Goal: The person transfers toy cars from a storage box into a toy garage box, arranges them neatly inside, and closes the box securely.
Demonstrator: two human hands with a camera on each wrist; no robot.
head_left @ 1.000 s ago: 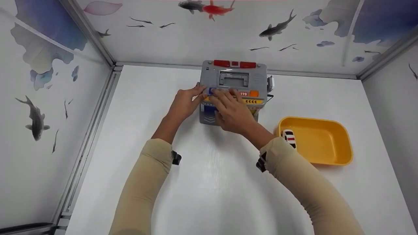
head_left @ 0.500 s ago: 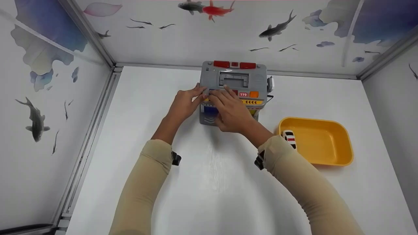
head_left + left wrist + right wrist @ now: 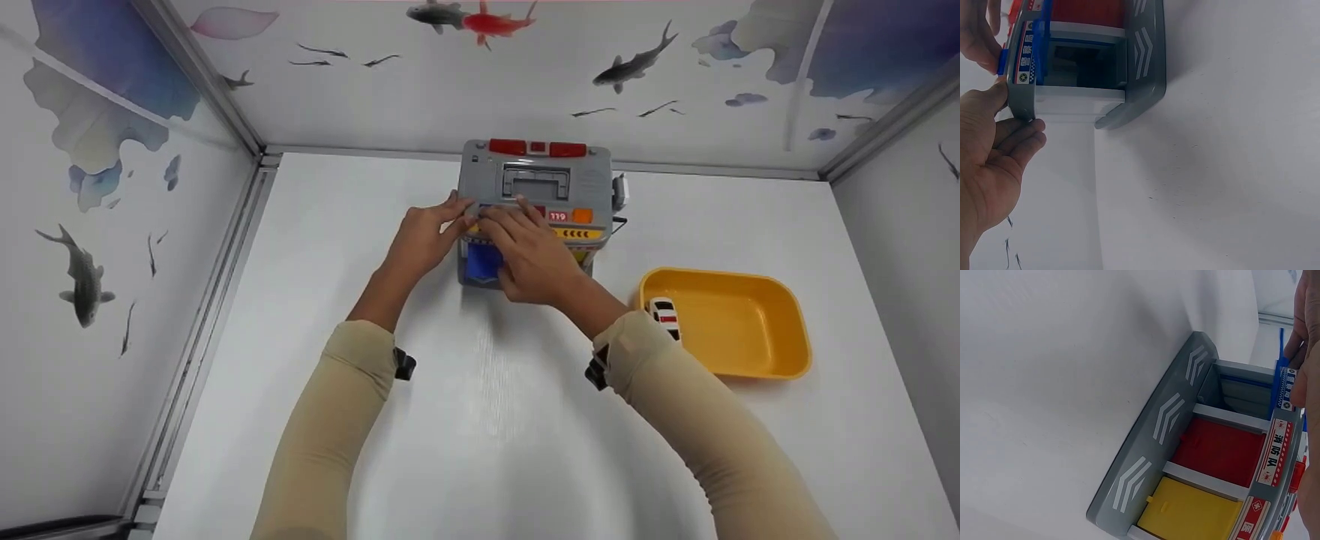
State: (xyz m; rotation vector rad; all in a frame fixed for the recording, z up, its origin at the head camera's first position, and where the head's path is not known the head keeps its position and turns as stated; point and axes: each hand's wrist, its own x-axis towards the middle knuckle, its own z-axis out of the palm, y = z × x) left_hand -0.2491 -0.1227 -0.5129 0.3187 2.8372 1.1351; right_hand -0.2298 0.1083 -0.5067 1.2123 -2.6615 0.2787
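A grey toy garage (image 3: 592,184) with red roof lights stands at the back of the table. My left hand (image 3: 421,238) grips its front left roof corner, thumb above and fingers below in the left wrist view. My right hand (image 3: 538,255) lies over the roof's front edge, fingertips at the blue button (image 3: 1002,62) and thumb in front. The blue door (image 3: 484,262) is swung up and outward, and the bay behind it shows dark inside. Beside it, the red door (image 3: 1219,447) and yellow door (image 3: 1193,509) are closed.
A yellow plastic tray (image 3: 795,330) sits to the right, with a white toy car (image 3: 664,319) at its left end, partly behind the right sleeve. Printed panels wall in the white table (image 3: 487,450) at the back and sides.
The blue door has swung outward and now covers part of the grey base. My right fingers have shifted slightly left, uncovering the 119 label. The left hand stays at the corner.
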